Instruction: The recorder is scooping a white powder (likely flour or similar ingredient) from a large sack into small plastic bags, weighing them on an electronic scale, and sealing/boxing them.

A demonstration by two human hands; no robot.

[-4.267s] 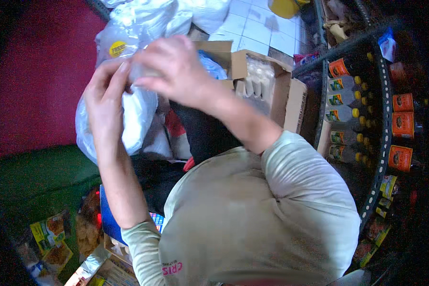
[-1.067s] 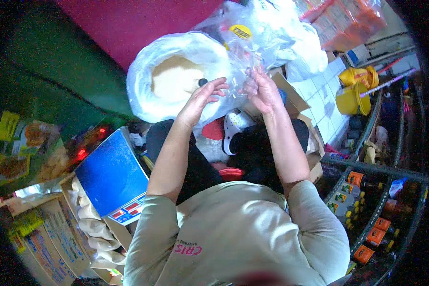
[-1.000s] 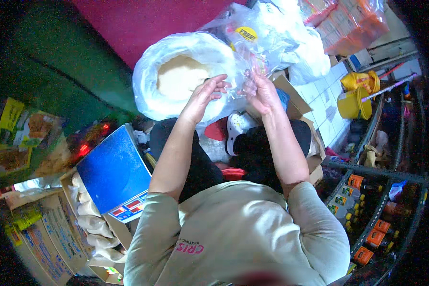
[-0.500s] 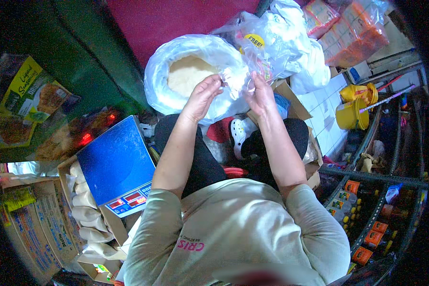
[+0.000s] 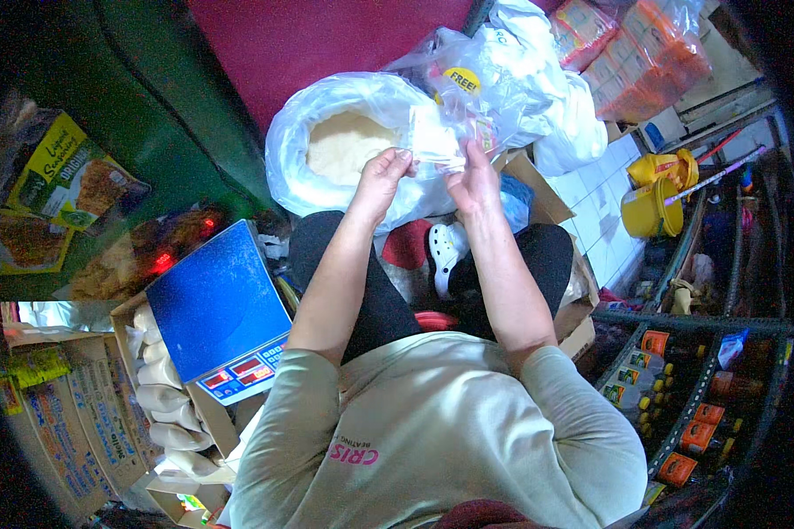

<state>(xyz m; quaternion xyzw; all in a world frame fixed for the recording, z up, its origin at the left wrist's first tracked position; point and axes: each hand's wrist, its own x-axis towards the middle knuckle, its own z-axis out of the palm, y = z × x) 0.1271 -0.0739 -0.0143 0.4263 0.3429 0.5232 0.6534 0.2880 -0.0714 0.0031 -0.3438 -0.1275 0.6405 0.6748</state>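
Observation:
A small clear plastic bag (image 5: 434, 139) is stretched between my hands, in front of my knees. My left hand (image 5: 383, 179) pinches its left side with closed fingertips. At the opposite side, my right hand (image 5: 474, 181) grips it between thumb and fingers. Just beyond my left hand stands a wide plastic-lined sack (image 5: 289, 163), its mouth rolled open. Pale, powdery or fine-grained contents (image 5: 344, 145) show inside. The small bag overlaps the sack's right rim. I cannot make out anything inside the small bag.
A blue-topped digital scale (image 5: 216, 304) sits at my left, beside a box of filled pale bags (image 5: 163, 397). White plastic bags (image 5: 547, 97) lie beyond my right hand. Yellow buckets (image 5: 653, 209) stand at the right, above shelves of bottles (image 5: 644, 370).
The small plastic bag, crumpled before, is now spread flatter between my hands. My left hand has turned and closed its fingers on the bag's edge.

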